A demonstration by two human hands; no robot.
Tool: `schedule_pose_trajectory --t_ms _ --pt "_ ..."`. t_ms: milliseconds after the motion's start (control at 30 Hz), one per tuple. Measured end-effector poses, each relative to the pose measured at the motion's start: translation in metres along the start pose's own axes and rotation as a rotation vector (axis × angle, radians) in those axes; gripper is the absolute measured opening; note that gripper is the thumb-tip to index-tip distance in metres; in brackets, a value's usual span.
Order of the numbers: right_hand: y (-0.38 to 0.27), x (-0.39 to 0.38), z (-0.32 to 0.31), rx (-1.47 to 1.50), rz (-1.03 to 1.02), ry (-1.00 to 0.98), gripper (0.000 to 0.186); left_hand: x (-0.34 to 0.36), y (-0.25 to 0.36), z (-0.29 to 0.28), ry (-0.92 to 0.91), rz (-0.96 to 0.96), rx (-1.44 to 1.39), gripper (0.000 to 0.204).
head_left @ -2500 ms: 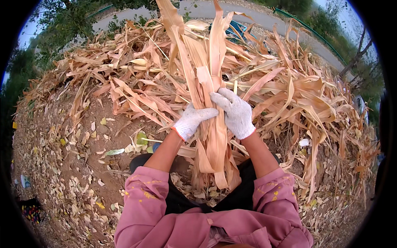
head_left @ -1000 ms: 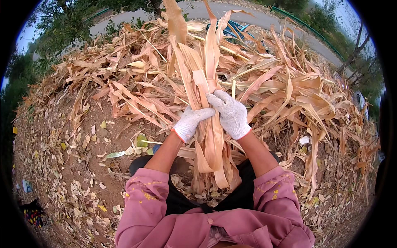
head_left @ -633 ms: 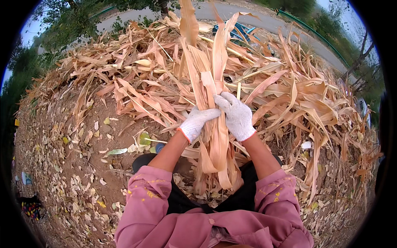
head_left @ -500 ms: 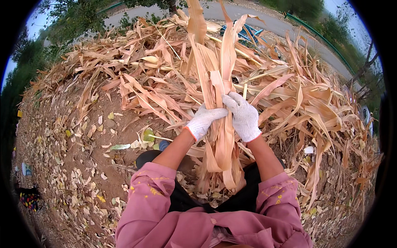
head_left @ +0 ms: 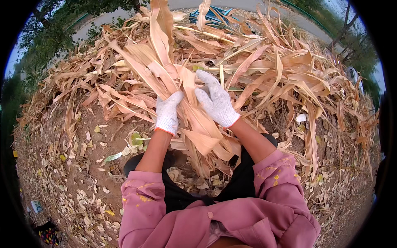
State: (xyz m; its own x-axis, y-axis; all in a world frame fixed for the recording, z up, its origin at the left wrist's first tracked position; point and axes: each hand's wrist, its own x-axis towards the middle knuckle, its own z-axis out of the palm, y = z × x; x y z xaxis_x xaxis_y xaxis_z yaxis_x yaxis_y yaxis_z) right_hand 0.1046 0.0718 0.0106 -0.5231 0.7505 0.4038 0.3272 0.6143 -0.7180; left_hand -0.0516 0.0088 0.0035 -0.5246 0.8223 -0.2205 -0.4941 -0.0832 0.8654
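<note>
A tilted bundle of dry corn leaves lies in front of me, its upper end leaning left and its lower end hanging between my knees. My left hand, in a white knit glove with an orange cuff edge, is closed on the bundle's left side, thumb across the front. On the other side is my right hand, gloved alike. Its thumb and forefinger are spread apart, with the thumb tip at the bundle's edge; whether it presses on the leaves is hard to tell.
A wide heap of dry corn stalks and leaves spreads ahead and to both sides. Brown soil strewn with fallen leaves lies left. Beyond the heap are a blue frame-like object and a paved road. A dark, multicoloured item sits lower left.
The bundle has tipped from near upright to leaning left. My left hand has moved left and down; my right hand has shifted left and spread its fingers. The view has turned slightly.
</note>
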Motion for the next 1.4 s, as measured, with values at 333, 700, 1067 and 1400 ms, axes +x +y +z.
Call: schedule_pose_trajectory --t_ms 333,700,1067,1400 --pt "-0.015 -0.021 0.027 0.162 0.391 -0.645 0.115 0.014 -0.027 -0.031 0.189 -0.075 -0.164 0.044" --pt "-0.001 -0.015 0.025 0.136 0.314 -0.051 0.097 0.003 0.005 0.003 -0.072 0.058 -0.086 0.049" --pt "0.118 0.134 -0.105 -0.587 0.246 0.416 0.087 -0.030 0.038 0.020 -0.349 -0.406 0.182 0.044" --pt "0.357 0.249 -0.078 -1.431 -0.132 -0.109 0.075 -0.003 0.015 0.002 -0.611 -0.330 0.787 0.049"
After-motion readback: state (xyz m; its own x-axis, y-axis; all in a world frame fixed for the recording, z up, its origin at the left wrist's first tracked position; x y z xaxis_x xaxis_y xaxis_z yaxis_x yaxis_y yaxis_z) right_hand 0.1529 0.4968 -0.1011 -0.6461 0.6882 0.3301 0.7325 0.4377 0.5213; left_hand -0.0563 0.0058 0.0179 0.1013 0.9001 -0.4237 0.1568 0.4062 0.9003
